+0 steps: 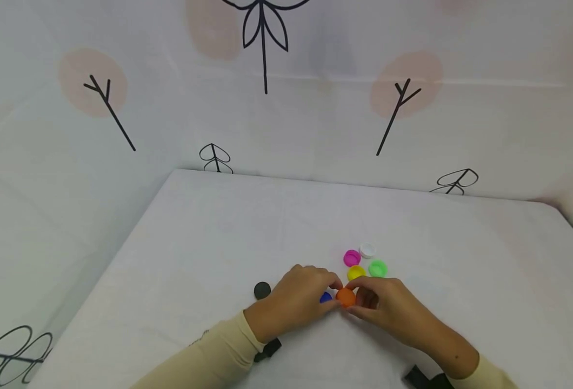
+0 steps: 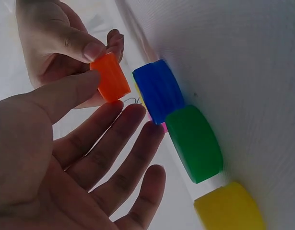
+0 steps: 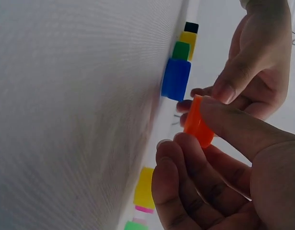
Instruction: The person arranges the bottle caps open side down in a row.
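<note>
Both hands meet over the table at one small round orange cap (image 1: 346, 297). My left hand (image 1: 301, 294) pinches its left side between thumb and fingertips, with the other fingers spread in the left wrist view. From the other side, my right hand (image 1: 393, 305) holds the cap with thumb and index finger. In the wrist views the orange cap (image 3: 200, 122) is tilted, raised off the white surface. Close beside it stands a blue cap (image 2: 159, 91), followed in a row by a green cap (image 2: 195, 143) and a yellow cap (image 2: 231, 208); the left hand covers part of this row in the head view.
A black cap (image 1: 262, 290) ends the row at the left. Beyond the right hand lie a second yellow cap (image 1: 356, 272), a pink one (image 1: 352, 257), a white one (image 1: 367, 250) and a light green one (image 1: 378, 268). Patterned white cloth (image 1: 315, 129) rises behind the table (image 1: 247, 227).
</note>
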`<state>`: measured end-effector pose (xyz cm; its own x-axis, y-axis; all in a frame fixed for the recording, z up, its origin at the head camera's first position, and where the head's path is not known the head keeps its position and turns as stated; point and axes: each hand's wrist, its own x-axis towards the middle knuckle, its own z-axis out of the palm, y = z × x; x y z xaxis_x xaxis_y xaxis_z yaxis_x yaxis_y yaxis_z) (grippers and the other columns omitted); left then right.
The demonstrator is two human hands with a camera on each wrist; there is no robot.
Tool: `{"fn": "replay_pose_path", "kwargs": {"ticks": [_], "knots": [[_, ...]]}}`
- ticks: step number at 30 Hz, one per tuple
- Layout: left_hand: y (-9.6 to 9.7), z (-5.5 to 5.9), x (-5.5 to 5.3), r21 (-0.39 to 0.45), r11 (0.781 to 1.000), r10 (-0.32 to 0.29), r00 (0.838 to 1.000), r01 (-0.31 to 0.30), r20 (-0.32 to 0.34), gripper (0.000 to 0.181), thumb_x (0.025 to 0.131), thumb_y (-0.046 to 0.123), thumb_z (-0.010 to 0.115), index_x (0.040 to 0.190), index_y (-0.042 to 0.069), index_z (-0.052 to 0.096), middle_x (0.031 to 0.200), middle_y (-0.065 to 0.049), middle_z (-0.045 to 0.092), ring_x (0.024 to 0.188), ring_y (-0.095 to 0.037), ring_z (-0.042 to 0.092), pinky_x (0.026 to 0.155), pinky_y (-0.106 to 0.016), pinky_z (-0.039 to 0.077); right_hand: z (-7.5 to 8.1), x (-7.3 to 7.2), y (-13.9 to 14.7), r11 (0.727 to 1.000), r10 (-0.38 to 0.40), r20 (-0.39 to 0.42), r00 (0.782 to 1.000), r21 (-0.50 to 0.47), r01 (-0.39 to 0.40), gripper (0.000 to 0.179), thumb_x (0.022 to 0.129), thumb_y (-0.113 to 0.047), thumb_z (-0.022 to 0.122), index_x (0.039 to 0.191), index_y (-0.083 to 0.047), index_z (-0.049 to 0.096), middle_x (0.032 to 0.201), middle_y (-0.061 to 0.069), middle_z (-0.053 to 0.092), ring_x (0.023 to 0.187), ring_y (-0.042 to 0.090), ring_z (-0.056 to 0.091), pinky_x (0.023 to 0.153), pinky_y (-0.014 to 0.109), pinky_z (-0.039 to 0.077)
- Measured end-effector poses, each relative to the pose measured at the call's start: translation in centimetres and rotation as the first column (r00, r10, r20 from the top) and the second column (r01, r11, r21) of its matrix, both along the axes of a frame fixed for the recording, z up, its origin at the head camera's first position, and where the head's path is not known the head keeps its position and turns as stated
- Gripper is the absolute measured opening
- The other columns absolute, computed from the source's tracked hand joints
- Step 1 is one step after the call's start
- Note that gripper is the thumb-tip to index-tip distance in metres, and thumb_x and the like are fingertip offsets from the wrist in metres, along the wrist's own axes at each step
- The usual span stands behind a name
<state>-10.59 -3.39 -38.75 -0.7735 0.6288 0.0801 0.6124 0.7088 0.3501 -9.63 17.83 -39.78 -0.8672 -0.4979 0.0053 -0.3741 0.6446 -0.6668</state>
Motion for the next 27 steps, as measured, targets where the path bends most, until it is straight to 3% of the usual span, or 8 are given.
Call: {"fn": "replay_pose_path", "kwargs": {"ticks": [15,27], "knots": [[0.0,-0.7,0.3,-0.082,0.996,-0.024,0.999,0.022,-0.030,0.023,0.092,0.039,0.072,0.109,0.023,0.075,0.099,0.011,0.074,0.089,-0.006,0.065,0.072,-0.021,0.042,-1.0,-0.4,0.2,1.000,0.022,-0.011,1.000,0.011,-0.021,0.025,0.082,-0.016,0.082,0.104,-0.010,0.072,0.077,-0.014,0.064,0.070,-0.004,0.057,0.064,0.019,0.053],[0.1,-0.8,0.2,-0.109,0.994,-0.028,1.000,0.028,0.001,0.019,0.091,0.034,0.073,0.105,0.021,0.075,0.095,0.009,0.074,0.088,-0.009,0.063,0.070,-0.023,0.041,-1.6,-0.4,0.0,1.000,0.009,0.004,1.000,0.006,-0.009,0.026,0.080,-0.013,0.083,0.103,-0.009,0.072,0.074,-0.013,0.061,0.069,-0.003,0.054,0.062,0.019,0.051]]}}
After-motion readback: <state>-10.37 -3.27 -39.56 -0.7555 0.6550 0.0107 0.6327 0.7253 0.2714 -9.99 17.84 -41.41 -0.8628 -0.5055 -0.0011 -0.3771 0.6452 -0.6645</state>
